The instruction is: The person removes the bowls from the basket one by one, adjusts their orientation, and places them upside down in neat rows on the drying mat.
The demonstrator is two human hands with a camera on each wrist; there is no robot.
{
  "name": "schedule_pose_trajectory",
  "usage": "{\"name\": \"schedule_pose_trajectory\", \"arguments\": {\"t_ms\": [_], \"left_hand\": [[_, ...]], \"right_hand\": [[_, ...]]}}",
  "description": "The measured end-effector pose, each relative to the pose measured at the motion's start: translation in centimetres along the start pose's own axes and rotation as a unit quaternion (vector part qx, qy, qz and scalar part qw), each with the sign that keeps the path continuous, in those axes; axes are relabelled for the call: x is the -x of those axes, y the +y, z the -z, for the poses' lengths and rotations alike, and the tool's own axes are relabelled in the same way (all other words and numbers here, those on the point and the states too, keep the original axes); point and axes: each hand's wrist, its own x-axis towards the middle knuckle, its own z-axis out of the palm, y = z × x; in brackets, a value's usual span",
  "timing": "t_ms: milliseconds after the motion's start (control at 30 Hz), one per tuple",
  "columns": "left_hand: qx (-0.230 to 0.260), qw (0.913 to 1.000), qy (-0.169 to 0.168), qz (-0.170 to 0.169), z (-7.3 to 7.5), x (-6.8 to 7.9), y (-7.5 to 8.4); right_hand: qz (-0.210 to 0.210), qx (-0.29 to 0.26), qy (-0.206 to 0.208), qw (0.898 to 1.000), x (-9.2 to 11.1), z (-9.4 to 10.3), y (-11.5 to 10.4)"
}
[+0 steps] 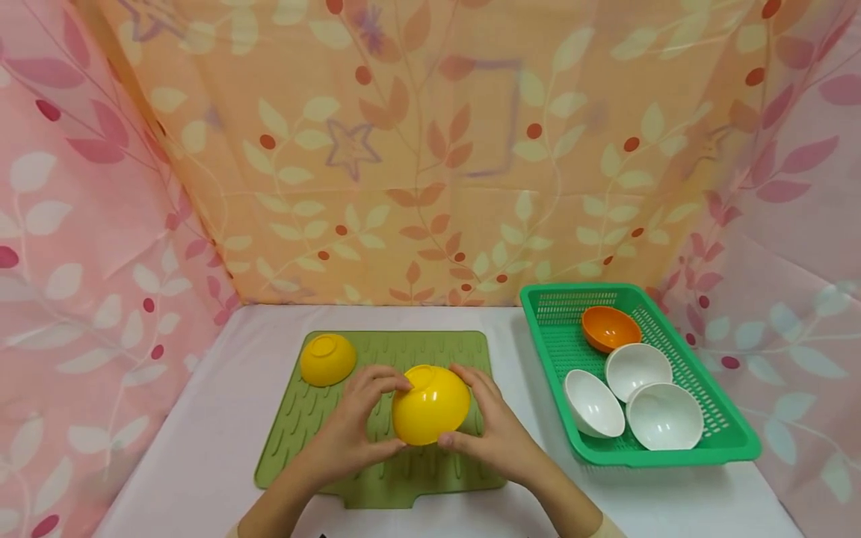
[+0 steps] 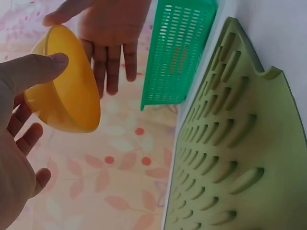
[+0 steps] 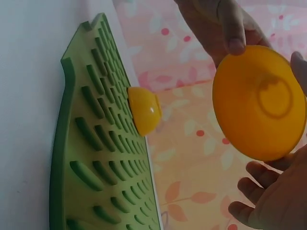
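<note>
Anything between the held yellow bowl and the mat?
Nothing visible: the left hand and right hand hold the bowl above the mat, with open space between. The other yellow bowl sits at the mat's far left corner.

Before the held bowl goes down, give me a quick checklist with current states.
1. Left hand on the held bowl: ok, fingers and thumb hold it.
2. Right hand on it: ok, gripping the opposite side.
3. Held bowl's rim level: not ok, it is tilted, base ring visible from the head camera.
4. Held bowl off the mat: ok, the left wrist view shows them apart.
5. Other yellow bowl settled: ok, upside down at the mat's far left corner.
6. Held bowl dry: cannot tell; it looks shiny, but that could be just the surface.
</note>
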Motion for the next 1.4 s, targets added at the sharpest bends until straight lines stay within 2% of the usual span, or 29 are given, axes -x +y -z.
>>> {"name": "schedule_pose_trajectory", "arguments": {"t_ms": [200, 300, 433, 533, 633, 733, 800, 867, 933, 1033, 1133, 1300, 1400], "left_hand": [[-0.017, 0.9984, 0.007, -0.053, 0.1, -0.2, 0.3], [-0.037, 0.9955, 0.015, -0.085, 0.0, -0.3, 0.5], [-0.068, 0.9878, 0.036, -0.135, -0.2, -0.4, 0.9], [-0.072, 0.9835, 0.054, -0.157, -0.2, -0.5, 1.4], [-0.045, 0.9928, 0.045, -0.102, -0.2, -0.2, 2.0], [0.019, 0.9993, 0.032, 0.01, -0.3, 0.1, 2.8], [0.07, 0.9941, 0.033, 0.076, -0.4, 0.1, 3.2], [0.105, 0.9872, 0.033, 0.115, -0.3, 0.1, 3.4], [0.125, 0.9832, 0.025, 0.13, -0.3, 0.0, 3.4], [0.135, 0.9815, 0.01, 0.135, -0.1, -0.1, 3.3], [0.133, 0.9818, 0.004, 0.136, 0.1, -0.1, 3.3], [0.12, 0.9821, 0.015, 0.144, 0.2, -0.2, 3.3], [0.1, 0.985, 0.024, 0.138, 0.4, -0.4, 2.9]], "right_hand": [[-0.019, 0.011, -0.008, 1.0, -0.1, 0.5, 0.1], [-0.015, 0.011, -0.013, 1.0, 0.0, 0.7, 0.3], [0.004, 0.014, -0.02, 1.0, 0.1, 0.9, 0.4], [0.029, 0.007, -0.008, 1.0, 0.1, 1.0, 0.4], [0.063, -0.024, 0.004, 0.998, 0.1, 1.2, 0.5], [0.096, -0.054, 0.007, 0.994, 0.1, 1.5, 0.8], [0.119, -0.07, 0.006, 0.99, 0.1, 1.7, 0.9], [0.134, -0.084, 0.003, 0.987, 0.1, 1.7, 1.1], [0.145, -0.101, -0.006, 0.984, 0.1, 1.7, 1.2], [0.154, -0.117, -0.029, 0.981, 0.1, 1.8, 1.4], [0.161, -0.098, -0.04, 0.981, -0.1, 1.9, 1.4], [0.202, -0.033, -0.012, 0.979, -0.6, 2.4, 0.9], [0.199, -0.003, 0.011, 0.98, -1.0, 2.4, 0.4]]}}
